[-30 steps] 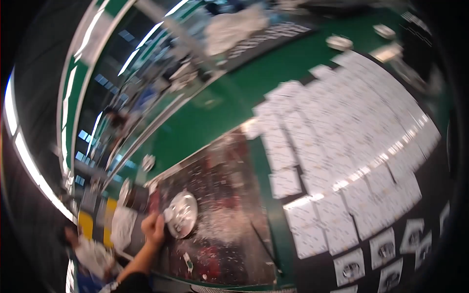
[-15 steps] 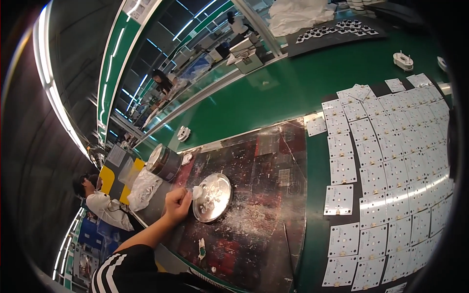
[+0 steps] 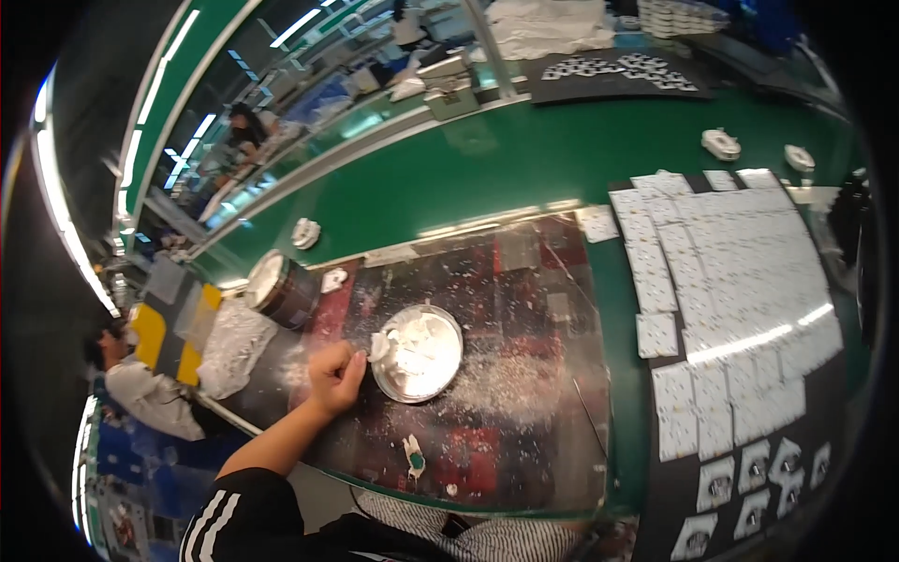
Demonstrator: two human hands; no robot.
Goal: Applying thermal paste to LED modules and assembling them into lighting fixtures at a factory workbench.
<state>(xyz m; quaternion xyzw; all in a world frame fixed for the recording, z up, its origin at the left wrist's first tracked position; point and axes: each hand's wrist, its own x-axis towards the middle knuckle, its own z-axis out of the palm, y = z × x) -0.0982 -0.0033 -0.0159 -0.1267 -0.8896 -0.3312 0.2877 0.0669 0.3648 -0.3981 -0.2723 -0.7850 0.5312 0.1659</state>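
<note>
My left hand (image 3: 335, 377) is closed in a fist at the left rim of a round shiny metal dish (image 3: 440, 375). Pale white material is spread inside the dish. A white lump (image 3: 379, 347) sticks out beside my thumb, over the dish's edge. What my fingers grip is hidden by the fist. Below the dish, a small white piece with a green patch (image 3: 414, 457) lies on the stained dark red and black work mat (image 3: 524, 440). My right hand is not in view.
A tub (image 3: 283, 288) and a clear plastic bag (image 3: 236, 347) stand left of the dish. Rows of white square boards (image 3: 740, 290) cover the right side. A thin rod (image 3: 590, 417) lies on the mat. A co-worker (image 3: 150, 393) is at far left.
The whole view has swung, bringing more of the lower right into sight, with boards bearing dark parts. My left fist stays by the dish with the white lump beside it.
</note>
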